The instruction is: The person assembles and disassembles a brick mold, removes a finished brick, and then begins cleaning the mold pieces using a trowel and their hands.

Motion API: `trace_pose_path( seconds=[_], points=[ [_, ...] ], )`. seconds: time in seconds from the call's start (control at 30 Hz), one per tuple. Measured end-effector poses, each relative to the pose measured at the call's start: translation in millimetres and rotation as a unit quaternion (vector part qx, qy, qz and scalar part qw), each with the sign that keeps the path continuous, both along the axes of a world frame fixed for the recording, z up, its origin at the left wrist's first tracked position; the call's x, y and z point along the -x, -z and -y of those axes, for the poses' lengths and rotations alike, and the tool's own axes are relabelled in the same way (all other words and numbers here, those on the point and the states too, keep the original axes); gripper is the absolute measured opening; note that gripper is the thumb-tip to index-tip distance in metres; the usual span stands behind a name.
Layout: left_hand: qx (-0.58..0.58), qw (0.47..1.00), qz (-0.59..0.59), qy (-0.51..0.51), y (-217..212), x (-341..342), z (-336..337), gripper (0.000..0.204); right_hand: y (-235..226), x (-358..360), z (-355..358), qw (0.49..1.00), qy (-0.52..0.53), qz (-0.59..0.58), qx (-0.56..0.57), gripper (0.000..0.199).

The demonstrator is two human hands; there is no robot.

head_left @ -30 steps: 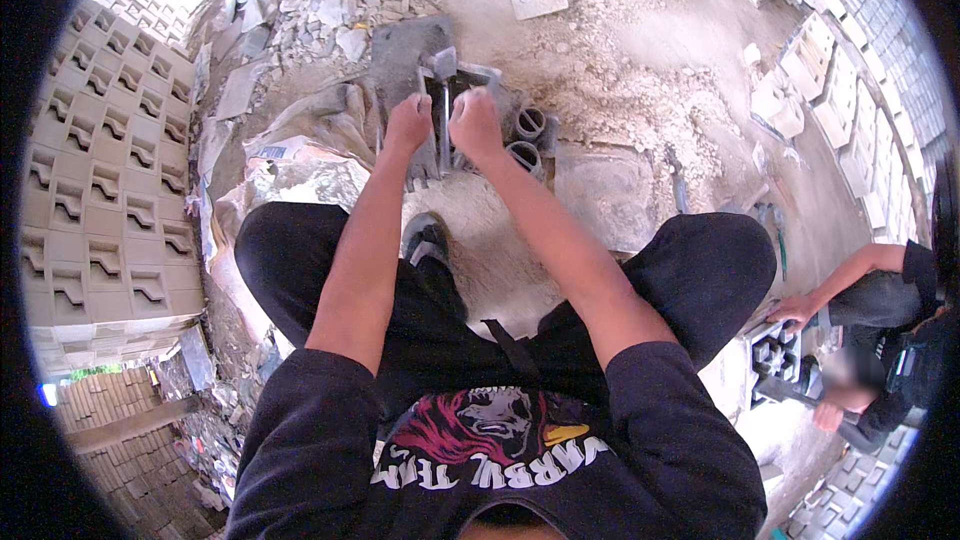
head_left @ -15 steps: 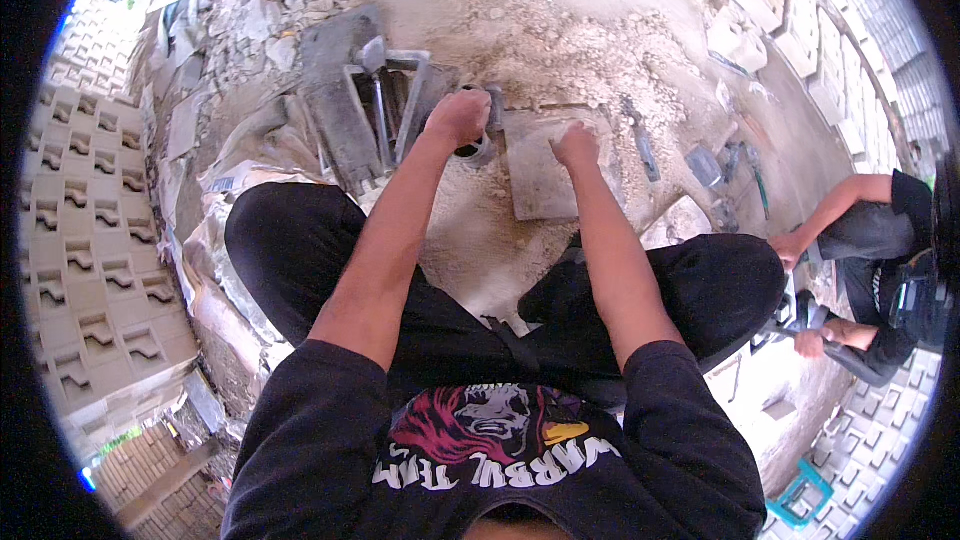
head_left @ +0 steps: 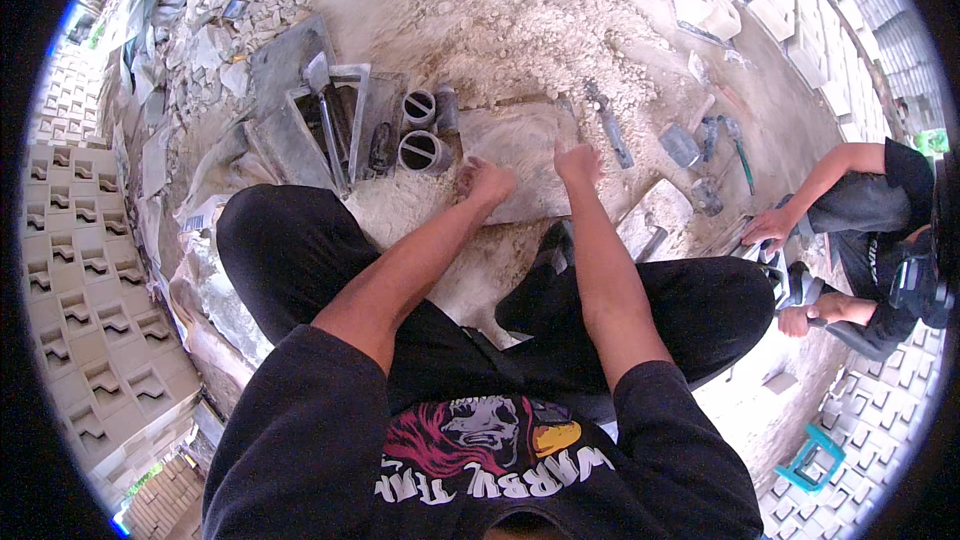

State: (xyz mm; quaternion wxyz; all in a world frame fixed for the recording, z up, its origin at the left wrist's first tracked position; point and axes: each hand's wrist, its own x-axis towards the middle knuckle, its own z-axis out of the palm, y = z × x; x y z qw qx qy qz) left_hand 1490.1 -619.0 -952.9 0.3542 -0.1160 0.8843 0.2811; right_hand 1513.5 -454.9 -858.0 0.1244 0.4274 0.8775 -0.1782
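Observation:
A flat, dusty grey board [head_left: 522, 130] lies on the ground in front of my knees. My left hand [head_left: 487, 182] is at its near left corner, fingers curled; whatever they grip is hidden. At the board's right side my right hand [head_left: 578, 165] is closed with the thumb uppermost, and I cannot make out anything inside it. Just left of the board stand two round grey moulds, a nearer one [head_left: 424, 153] and a farther one [head_left: 418, 108], each with a bar across its opening. A small dark cylinder [head_left: 447, 108] stands beside them.
Left of the moulds, a brush-like tool [head_left: 325, 90] rests across a grey triangular frame [head_left: 360, 120]. Rubble [head_left: 205, 70] is piled far left. Dark hand tools [head_left: 612, 130] lie right of the board. At the right, another person's hand [head_left: 768, 228] is close to my knee.
My left hand has moved from the nearer round mould to the board's near left corner, uncovering the moulds. My right hand has shifted toward the board's right edge. The view has shifted slightly.

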Motion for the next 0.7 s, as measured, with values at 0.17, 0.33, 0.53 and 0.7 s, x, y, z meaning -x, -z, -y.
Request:
trace_pose_path(
  seconds=[0.17, 0.33, 0.53, 0.7],
  points=[
    [0.061, 0.993, -0.020, 0.099, -45, 9, 4, 0.066, 1, -8, -7, 0.999, -0.047, 0.020, -0.016, 0.094],
    [0.095, 0.960, -0.119, 0.234, -82, 55, 2, 0.050, 16, 3, -60, 0.993, 0.062, -0.070, 0.068, 0.087],
    [-0.424, 0.885, 0.017, -0.193, -139, 158, 26, 0.034, -105, 79, -118, 0.950, -0.040, -0.074, 0.301, 0.067],
    [-0.278, 0.943, 0.053, -0.178, -189, 150, -2, 0.029, -103, 90, -153, 0.981, -0.097, -0.087, 0.141, 0.065]
  ],
)
